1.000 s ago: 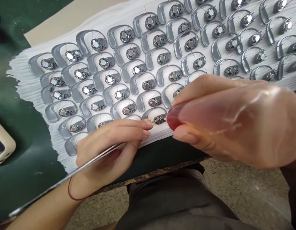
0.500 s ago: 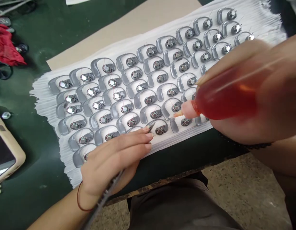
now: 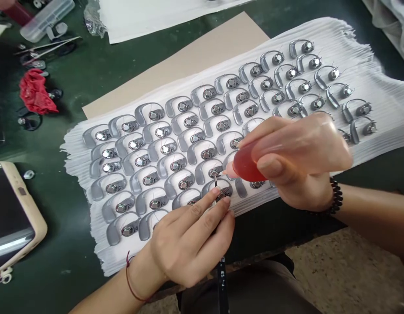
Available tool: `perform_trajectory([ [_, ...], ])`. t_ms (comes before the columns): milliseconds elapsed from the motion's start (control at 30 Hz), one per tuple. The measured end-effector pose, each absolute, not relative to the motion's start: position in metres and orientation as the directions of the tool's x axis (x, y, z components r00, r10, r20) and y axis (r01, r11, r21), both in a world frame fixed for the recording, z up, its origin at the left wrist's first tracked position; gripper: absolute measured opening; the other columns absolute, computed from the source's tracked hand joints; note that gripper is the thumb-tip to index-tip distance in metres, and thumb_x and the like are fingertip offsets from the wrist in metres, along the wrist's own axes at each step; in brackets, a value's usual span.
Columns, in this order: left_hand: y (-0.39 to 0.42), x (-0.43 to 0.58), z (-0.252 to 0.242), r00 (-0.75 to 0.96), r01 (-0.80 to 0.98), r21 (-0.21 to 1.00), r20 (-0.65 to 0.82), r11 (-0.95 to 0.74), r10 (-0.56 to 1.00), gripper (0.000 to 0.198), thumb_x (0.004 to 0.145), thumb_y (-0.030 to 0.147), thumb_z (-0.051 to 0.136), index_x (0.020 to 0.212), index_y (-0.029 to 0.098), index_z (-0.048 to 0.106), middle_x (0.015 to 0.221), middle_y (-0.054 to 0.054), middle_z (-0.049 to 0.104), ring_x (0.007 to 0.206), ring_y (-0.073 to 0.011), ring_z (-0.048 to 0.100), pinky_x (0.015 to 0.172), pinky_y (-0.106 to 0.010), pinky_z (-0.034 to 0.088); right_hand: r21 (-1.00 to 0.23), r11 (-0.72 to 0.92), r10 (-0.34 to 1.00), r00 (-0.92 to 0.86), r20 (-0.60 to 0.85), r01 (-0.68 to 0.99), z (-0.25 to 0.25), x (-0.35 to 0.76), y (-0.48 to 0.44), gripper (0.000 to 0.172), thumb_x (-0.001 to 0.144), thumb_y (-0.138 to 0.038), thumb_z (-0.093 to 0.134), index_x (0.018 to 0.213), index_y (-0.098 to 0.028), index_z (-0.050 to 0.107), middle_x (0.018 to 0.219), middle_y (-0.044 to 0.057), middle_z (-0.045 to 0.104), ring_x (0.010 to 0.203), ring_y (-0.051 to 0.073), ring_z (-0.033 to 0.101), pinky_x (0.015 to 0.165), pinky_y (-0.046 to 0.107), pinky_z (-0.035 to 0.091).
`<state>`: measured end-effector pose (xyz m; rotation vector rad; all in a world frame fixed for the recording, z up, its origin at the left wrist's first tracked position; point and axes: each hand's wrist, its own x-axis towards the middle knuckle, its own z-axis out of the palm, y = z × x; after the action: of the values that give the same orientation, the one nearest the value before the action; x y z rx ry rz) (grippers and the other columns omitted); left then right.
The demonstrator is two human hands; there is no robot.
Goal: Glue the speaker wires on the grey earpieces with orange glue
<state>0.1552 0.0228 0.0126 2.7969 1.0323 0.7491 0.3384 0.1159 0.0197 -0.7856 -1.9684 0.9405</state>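
Observation:
My left hand (image 3: 191, 240) pinches black tweezers (image 3: 222, 283), their fine tip at a round silver speaker unit (image 3: 215, 172) in a grey hooked earphone shell (image 3: 199, 173). A clear squeeze bottle (image 3: 296, 146) partly filled with red liquid is in my right hand (image 3: 293, 187). The bottle is tilted, its pale nozzle just right of the tweezer tip; whether it touches the speaker I cannot tell. Several rows of like shells, with thin wires at their speakers, lie on a white ribbed cloth (image 3: 345, 48). My hands and the bottle hide some of them.
Beige board (image 3: 202, 54) lies under the cloth's far edge on the dark green table (image 3: 71, 218). On the left are a phone (image 3: 17, 218), a metal nut (image 3: 29, 174) and a red cloth (image 3: 36, 93). A clear plastic box (image 3: 48, 19) stands at the back left.
The camera view has shifted. The tweezers have swung more upright, their tip now at a speaker one row farther back. The bottle has turned and its nozzle has come close to that tip.

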Motion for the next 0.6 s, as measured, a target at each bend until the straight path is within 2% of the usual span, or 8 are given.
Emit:
perform_trajectory([
  [100, 0.024, 0.157, 0.01, 0.643, 0.6, 0.219, 0.441, -0.77, 0.626, 0.012, 0.083, 0.008, 0.051, 0.087, 0.007, 0.063, 0.093, -0.013, 0.07, 0.098, -0.0276, 0.063, 0.066, -0.028, 0.059, -0.857, 0.502, 0.786, -0.477, 0.394, 0.119, 0.018, 0.336, 0.114, 0.034, 0.083, -0.037, 0.057, 0.058, -0.014, 0.056, 0.059, 0.0, 0.06, 0.06, 0.005, 0.058, 0.059, 0.014, 0.052],
  [200, 0.024, 0.16, 0.009, 0.644, 0.606, 0.223, 0.426, -0.764, 0.635, 0.012, 0.083, 0.008, 0.052, 0.087, 0.008, 0.063, 0.095, -0.012, 0.07, 0.097, -0.0271, 0.064, 0.065, -0.028, 0.059, -0.838, 0.526, 0.754, -0.537, 0.379, 0.145, 0.015, 0.337, 0.112, 0.024, 0.079, -0.03, 0.062, 0.062, -0.013, 0.059, 0.065, 0.0, 0.063, 0.065, 0.003, 0.058, 0.067, 0.01, 0.051],
  [367, 0.024, 0.159, 0.007, 0.645, 0.607, 0.223, 0.423, -0.763, 0.637, 0.013, 0.084, 0.009, 0.052, 0.088, 0.009, 0.064, 0.095, -0.011, 0.07, 0.096, -0.026, 0.064, 0.067, -0.028, 0.058, -0.811, 0.559, 0.736, -0.555, 0.388, 0.174, 0.013, 0.338, 0.112, 0.022, 0.078, -0.027, 0.064, 0.062, -0.011, 0.06, 0.065, 0.0, 0.063, 0.064, 0.002, 0.057, 0.068, 0.006, 0.049],
  [500, 0.022, 0.159, 0.005, 0.597, 0.623, 0.211, 0.493, -0.753, 0.632, 0.014, 0.085, 0.01, 0.051, 0.085, 0.011, 0.064, 0.093, -0.01, 0.07, 0.094, -0.0249, 0.065, 0.065, -0.027, 0.057, -0.836, 0.528, 0.753, -0.538, 0.379, 0.149, 0.011, 0.337, 0.111, 0.02, 0.078, -0.027, 0.064, 0.066, -0.011, 0.06, 0.068, 0.0, 0.063, 0.063, 0.002, 0.057, 0.064, 0.007, 0.05],
  [600, 0.021, 0.159, 0.003, 0.615, 0.628, 0.21, 0.456, -0.749, 0.644, 0.015, 0.085, 0.01, 0.049, 0.085, 0.012, 0.064, 0.093, -0.009, 0.07, 0.094, -0.0238, 0.065, 0.067, -0.026, 0.056, -0.841, 0.52, 0.761, -0.528, 0.377, 0.151, 0.009, 0.337, 0.11, 0.018, 0.077, -0.027, 0.065, 0.067, -0.012, 0.061, 0.07, 0.0, 0.063, 0.064, 0.002, 0.058, 0.062, 0.008, 0.05],
])
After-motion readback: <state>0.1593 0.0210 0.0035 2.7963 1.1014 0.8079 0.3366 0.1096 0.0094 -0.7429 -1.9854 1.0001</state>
